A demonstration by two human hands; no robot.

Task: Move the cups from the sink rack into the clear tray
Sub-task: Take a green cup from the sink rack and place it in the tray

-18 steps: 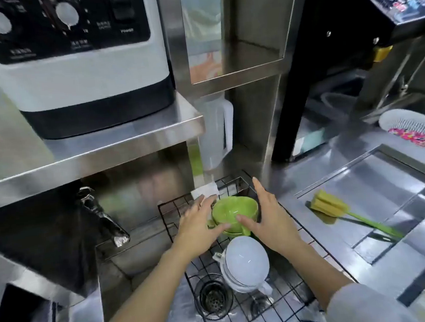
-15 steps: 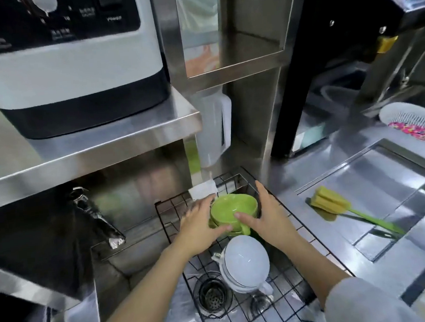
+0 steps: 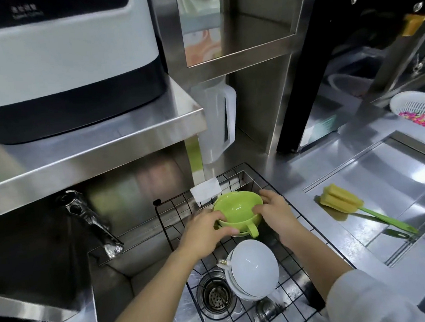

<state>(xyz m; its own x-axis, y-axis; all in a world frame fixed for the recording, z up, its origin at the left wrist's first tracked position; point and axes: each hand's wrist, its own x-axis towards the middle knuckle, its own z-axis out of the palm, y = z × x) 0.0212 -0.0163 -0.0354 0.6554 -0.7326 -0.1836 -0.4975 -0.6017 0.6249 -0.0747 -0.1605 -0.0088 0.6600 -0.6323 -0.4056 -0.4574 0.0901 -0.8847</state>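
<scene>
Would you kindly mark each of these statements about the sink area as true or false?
1. Both hands are on the green cup. True: the left hand and the right hand grip it from either side.
2. The white cup stands upright. False: it lies upside down on the wire rack.
3. The yellow sponge brush is in the rack. False: it lies on the steel counter to the right.
4. The green cup's handle points toward the camera. True.
5. The clear tray sits beside the rack. False: none is visible.
</scene>
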